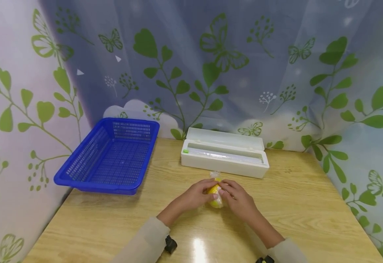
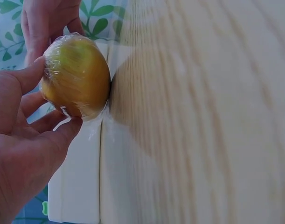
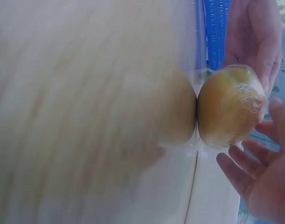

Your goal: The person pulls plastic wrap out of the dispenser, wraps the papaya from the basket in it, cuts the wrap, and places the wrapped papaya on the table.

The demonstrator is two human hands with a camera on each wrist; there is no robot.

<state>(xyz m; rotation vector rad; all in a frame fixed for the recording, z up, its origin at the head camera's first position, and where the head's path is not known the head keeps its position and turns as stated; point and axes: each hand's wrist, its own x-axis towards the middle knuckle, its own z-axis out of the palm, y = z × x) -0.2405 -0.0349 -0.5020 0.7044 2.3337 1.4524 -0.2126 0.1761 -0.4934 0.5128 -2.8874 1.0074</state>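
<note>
A round yellow fruit (image 1: 215, 203) in clear cling film sits on the table between my two hands, a loose end of film (image 1: 215, 174) sticking out at its far side. My left hand (image 1: 196, 193) holds its left side, thumb and fingers on the film. From the right, my right hand (image 1: 241, 199) holds it too, its thumb on the near side and fingers over the top. Close up in the left wrist view, the wrapped fruit (image 2: 81, 77) shows creased, shiny film. In the right wrist view, fingertips (image 3: 226, 161) lie right at the fruit's edge.
Behind the fruit stands a white cling film box (image 1: 224, 166), its lid (image 1: 224, 137) raised, a film roll (image 1: 226, 155) inside and a green piece at its left end. A blue plastic basket (image 1: 139, 160) stands at the left back. Patterned cloth (image 1: 185, 54) surrounds the wooden table (image 1: 293, 208).
</note>
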